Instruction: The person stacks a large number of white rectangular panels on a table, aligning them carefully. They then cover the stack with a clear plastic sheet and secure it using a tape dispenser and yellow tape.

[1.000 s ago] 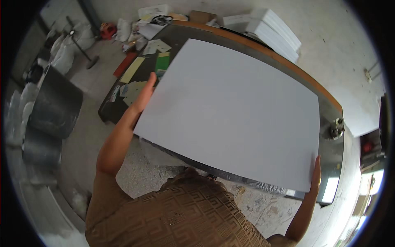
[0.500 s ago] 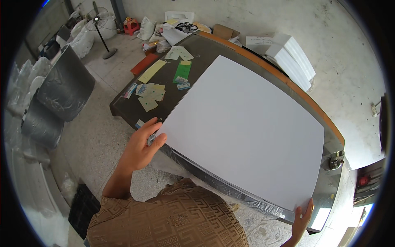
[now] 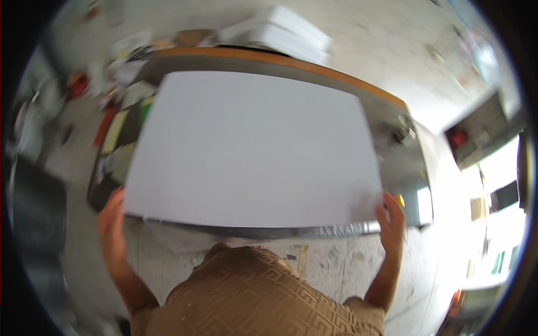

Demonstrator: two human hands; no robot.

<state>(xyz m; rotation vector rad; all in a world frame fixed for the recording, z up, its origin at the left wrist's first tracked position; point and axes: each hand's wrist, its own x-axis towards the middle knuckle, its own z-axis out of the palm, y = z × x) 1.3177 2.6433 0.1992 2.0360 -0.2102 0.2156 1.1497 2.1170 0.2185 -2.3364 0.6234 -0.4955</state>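
Both hands (image 3: 112,224) (image 3: 392,221) at near corners of large white sheet (image 3: 252,148).

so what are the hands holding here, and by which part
A large white sheet, held by its two near corners: left hand at the near-left corner, right hand at the near-right.

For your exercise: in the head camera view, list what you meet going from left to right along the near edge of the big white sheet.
Left hand at the sheet's near-left corner → large white sheet lying over the dark table → right hand at the near-right corner → small yellow object just beyond that hand.
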